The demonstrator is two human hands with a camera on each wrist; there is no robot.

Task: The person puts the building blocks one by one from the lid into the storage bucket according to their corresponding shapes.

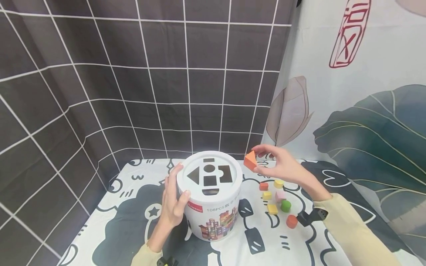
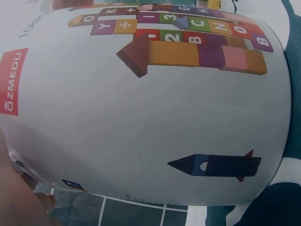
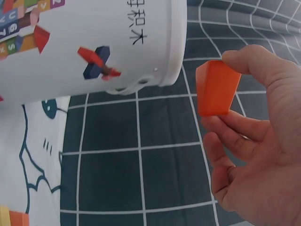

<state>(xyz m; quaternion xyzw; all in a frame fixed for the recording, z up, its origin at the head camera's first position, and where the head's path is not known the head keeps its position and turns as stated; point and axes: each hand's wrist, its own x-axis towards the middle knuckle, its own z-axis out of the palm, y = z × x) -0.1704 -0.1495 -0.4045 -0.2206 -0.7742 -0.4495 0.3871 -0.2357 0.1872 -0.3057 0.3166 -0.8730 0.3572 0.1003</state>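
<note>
A white bucket (image 1: pixel 213 207) with a shape-sorter lid (image 1: pixel 213 192) stands upright on the cloth. Cut into the lid are a triangle, a circle and several other openings. My left hand (image 1: pixel 173 197) rests against the bucket's left side, thumb at the front and straight fingers along the lid's rim; the left wrist view shows it at the lower left edge. Right of the lid, my right hand (image 1: pixel 274 162) pinches an orange triangular block (image 1: pixel 250 161) between thumb and fingers, raised above the cloth. In the right wrist view the block (image 3: pixel 217 89) is apart from the bucket.
On the patterned cloth (image 1: pixel 133 207) right of the bucket lie several small blocks: yellow (image 1: pixel 272 209), pink (image 1: pixel 280 195), a green one (image 1: pixel 286 205) and a red cylinder (image 1: pixel 291 221). A dark gridded curtain (image 1: pixel 159 85) hangs behind, with a leaf-printed one (image 1: pixel 382 122) at the right.
</note>
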